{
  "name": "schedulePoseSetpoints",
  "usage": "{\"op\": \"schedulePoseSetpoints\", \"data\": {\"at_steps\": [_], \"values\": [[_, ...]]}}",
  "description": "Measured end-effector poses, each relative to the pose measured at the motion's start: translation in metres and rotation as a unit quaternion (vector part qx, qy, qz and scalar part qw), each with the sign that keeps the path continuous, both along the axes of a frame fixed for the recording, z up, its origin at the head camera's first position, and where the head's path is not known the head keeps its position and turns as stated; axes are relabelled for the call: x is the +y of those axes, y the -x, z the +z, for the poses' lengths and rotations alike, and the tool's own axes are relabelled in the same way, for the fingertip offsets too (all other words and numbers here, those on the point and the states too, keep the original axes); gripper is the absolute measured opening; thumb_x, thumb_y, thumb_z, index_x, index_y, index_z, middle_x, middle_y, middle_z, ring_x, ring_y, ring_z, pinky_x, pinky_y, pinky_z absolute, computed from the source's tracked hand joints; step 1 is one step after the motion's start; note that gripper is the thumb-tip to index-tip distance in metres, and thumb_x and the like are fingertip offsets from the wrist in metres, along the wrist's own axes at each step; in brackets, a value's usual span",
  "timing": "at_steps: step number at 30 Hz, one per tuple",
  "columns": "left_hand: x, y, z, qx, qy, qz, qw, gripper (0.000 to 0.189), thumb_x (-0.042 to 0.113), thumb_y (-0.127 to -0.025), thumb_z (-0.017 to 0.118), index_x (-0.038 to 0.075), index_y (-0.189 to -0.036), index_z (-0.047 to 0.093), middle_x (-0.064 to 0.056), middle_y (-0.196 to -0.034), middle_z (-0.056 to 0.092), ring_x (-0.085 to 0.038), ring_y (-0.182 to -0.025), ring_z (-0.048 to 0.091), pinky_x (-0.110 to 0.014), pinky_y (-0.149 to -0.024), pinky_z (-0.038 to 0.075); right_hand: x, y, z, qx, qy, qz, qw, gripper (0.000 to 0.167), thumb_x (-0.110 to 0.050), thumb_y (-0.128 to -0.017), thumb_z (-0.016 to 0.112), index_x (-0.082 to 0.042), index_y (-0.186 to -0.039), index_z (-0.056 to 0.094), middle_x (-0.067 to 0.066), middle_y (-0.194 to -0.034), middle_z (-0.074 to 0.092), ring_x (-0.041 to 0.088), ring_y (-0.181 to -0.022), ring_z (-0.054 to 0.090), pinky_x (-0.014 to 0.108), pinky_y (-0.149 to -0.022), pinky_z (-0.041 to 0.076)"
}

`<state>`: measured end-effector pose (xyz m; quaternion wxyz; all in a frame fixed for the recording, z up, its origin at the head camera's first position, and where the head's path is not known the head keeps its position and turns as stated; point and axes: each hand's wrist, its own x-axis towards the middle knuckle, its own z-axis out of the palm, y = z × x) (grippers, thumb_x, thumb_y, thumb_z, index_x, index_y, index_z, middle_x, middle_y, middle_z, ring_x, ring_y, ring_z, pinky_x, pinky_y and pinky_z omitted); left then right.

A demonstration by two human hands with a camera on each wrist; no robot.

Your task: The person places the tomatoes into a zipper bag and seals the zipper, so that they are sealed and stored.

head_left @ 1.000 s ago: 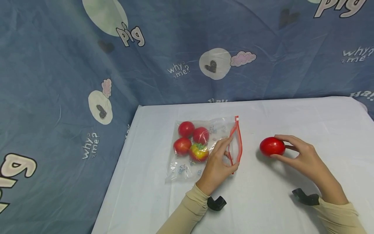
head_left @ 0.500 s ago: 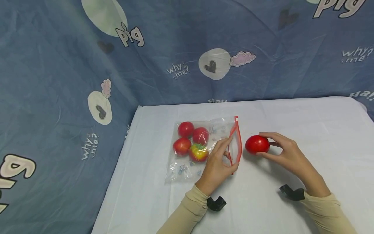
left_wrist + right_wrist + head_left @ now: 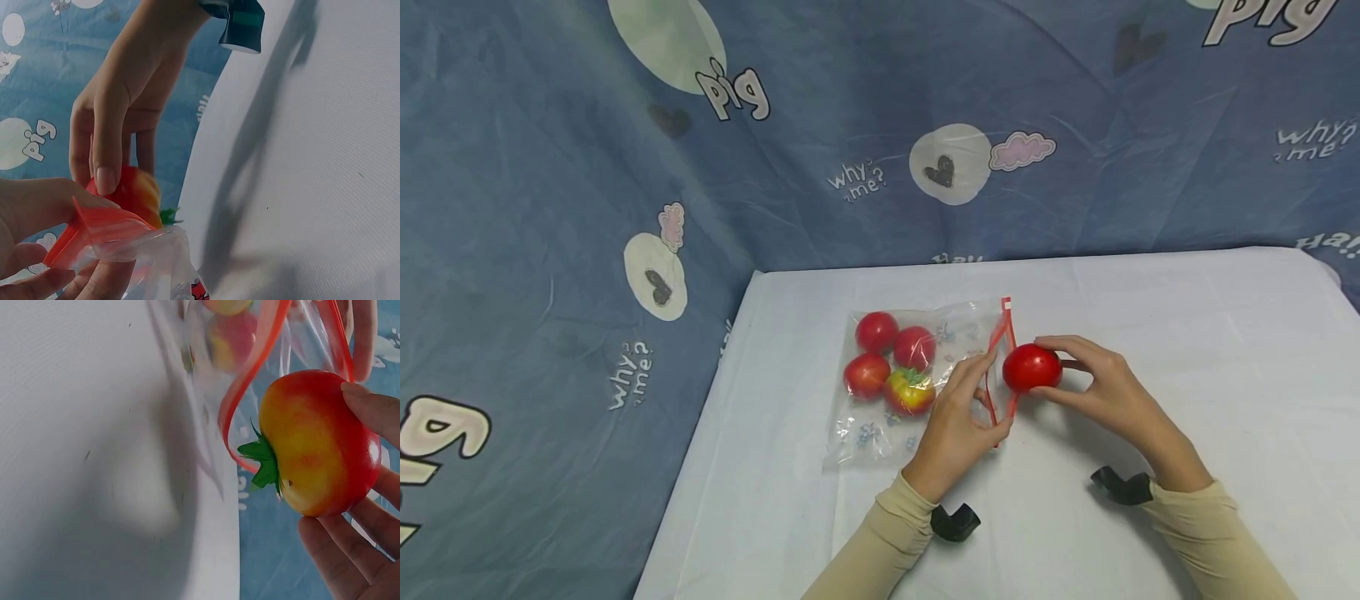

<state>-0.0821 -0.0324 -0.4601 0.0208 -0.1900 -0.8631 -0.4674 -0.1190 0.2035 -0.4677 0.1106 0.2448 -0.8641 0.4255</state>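
A clear zip bag (image 3: 951, 333) lies on the white-covered table, its red-edged mouth facing right and spread apart. My left hand (image 3: 958, 421) holds that mouth, thumb at the near side and fingers at the far side. Between the thumb and fingers of my right hand (image 3: 1105, 383) is a shiny red tomato (image 3: 1032, 368). It overlaps the red zip strip (image 3: 997, 333) in the head view. The right wrist view shows the tomato's yellow-orange underside (image 3: 306, 444) and green leafy top (image 3: 262, 459) pointing toward the bag. Several more tomatoes (image 3: 867, 377) sit inside the bag.
White cloth (image 3: 1210, 333) covers the table. Blue printed fabric (image 3: 820, 100) hangs behind it and along the left side. A black wrist mount (image 3: 955, 522) sticks out beside the left wrist, and another black mount (image 3: 1122, 486) beside the right.
My right hand has carried the tomato leftward across the table to the bag's mouth. My left hand and the bag have stayed in place.
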Motion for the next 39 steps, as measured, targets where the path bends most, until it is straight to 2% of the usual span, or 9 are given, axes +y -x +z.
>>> {"op": "schedulePoseSetpoints", "data": {"at_steps": [4, 6, 11, 15, 20, 27, 30, 34, 39], "values": [[0.0, 0.0, 0.0, 0.003, 0.003, -0.003, 1.0, 0.086, 0.007, -0.082, 0.086, 0.017, -0.156, 0.044, -0.004, -0.153, 0.049, -0.013, -0.097, 0.062, -0.024, -0.072, 0.063, -0.006, 0.002, 0.0, -0.008, -0.008, 0.004, 0.9999, 0.069, -0.001, -0.07, 0.093, -0.007, -0.133, 0.066, 0.01, -0.13, 0.07, 0.018, -0.117, 0.065, 0.001, -0.093, 0.045], [0.0, 0.0, 0.0, 0.007, 0.007, -0.003, 0.9999, 0.085, 0.008, -0.082, 0.086, 0.016, -0.156, 0.045, -0.004, -0.153, 0.049, -0.013, -0.098, 0.062, -0.022, -0.072, 0.063, -0.009, 0.003, 0.0, -0.011, -0.007, 0.006, 0.9999, 0.068, -0.002, -0.07, 0.093, -0.008, -0.133, 0.066, 0.01, -0.13, 0.07, 0.023, -0.117, 0.066, 0.006, -0.093, 0.051], [-0.001, 0.0, 0.0, 0.009, 0.009, -0.005, 0.9999, 0.083, 0.008, -0.082, 0.086, 0.014, -0.155, 0.045, -0.004, -0.153, 0.049, -0.013, -0.098, 0.062, -0.019, -0.072, 0.062, -0.017, 0.007, -0.001, -0.016, -0.004, 0.011, 0.9998, 0.066, -0.006, -0.072, 0.093, -0.008, -0.132, 0.067, 0.008, -0.128, 0.071, 0.023, -0.116, 0.068, 0.035, -0.09, 0.062], [-0.001, 0.001, 0.0, 0.009, 0.01, -0.006, 0.9999, 0.084, 0.008, -0.082, 0.086, 0.014, -0.155, 0.045, -0.004, -0.153, 0.049, -0.011, -0.098, 0.062, -0.018, -0.072, 0.062, -0.023, 0.01, -0.003, -0.023, 0.004, 0.021, 0.9995, 0.064, -0.005, -0.073, 0.093, -0.008, -0.132, 0.067, 0.009, -0.128, 0.071, 0.026, -0.115, 0.068, 0.044, -0.089, 0.062], [-0.001, 0.001, 0.0, 0.026, 0.01, -0.009, 0.9996, 0.085, 0.008, -0.082, 0.086, 0.012, -0.155, 0.044, -0.005, -0.153, 0.049, -0.014, -0.103, 0.063, -0.018, -0.081, 0.061, -0.03, 0.014, -0.006, -0.026, 0.015, 0.033, 0.999, 0.064, -0.002, -0.072, 0.092, -0.006, -0.13, 0.067, 0.014, -0.127, 0.071, 0.031, -0.113, 0.069, 0.047, -0.089, 0.062], [-0.001, 0.001, 0.0, 0.039, 0.023, -0.006, 0.999, 0.084, 0.01, -0.082, 0.086, 0.011, -0.155, 0.045, -0.005, -0.154, 0.049, -0.018, -0.126, 0.06, -0.017, -0.098, 0.055, -0.039, 0.021, -0.011, -0.025, 0.018, 0.042, 0.9986, 0.061, -0.001, -0.072, 0.091, -0.001, -0.127, 0.067, 0.015, -0.123, 0.071, 0.032, -0.11, 0.07, 0.047, -0.09, 0.062], [-0.001, 0.001, 0.001, 0.037, 0.023, -0.007, 0.999, 0.084, 0.01, -0.082, 0.086, 0.011, -0.155, 0.045, -0.004, -0.155, 0.048, -0.017, -0.125, 0.06, -0.015, -0.098, 0.054, -0.044, 0.023, -0.013, -0.021, 0.02, 0.045, 0.9986, 0.057, 0.001, -0.072, 0.09, 0.001, -0.124, 0.067, 0.016, -0.118, 0.072, 0.031, -0.105, 0.071, 0.049, -0.089, 0.062], [-0.001, 0.001, 0.001, 0.031, 0.018, -0.008, 0.9993, 0.084, 0.008, -0.082, 0.086, 0.012, -0.155, 0.044, -0.002, -0.152, 0.05, -0.013, -0.113, 0.062, -0.012, -0.091, 0.056, -0.05, 0.027, -0.014, -0.023, 0.018, 0.048, 0.9984, 0.053, 0.002, -0.072, 0.09, 0.0, -0.12, 0.067, 0.015, -0.114, 0.072, 0.027, -0.097, 0.07, 0.049, -0.088, 0.063], [-0.001, 0.001, 0.001, 0.036, 0.003, -0.013, 0.9993, 0.084, 0.007, -0.082, 0.085, 0.011, -0.155, 0.045, -0.003, -0.151, 0.051, -0.014, -0.103, 0.062, -0.015, -0.077, 0.06, -0.055, 0.032, -0.016, -0.044, 0.019, 0.054, 0.9974, 0.05, 0.004, -0.074, 0.087, -0.001, -0.119, 0.067, 0.015, -0.114, 0.072, 0.032, -0.102, 0.072, 0.051, -0.091, 0.061]]}}
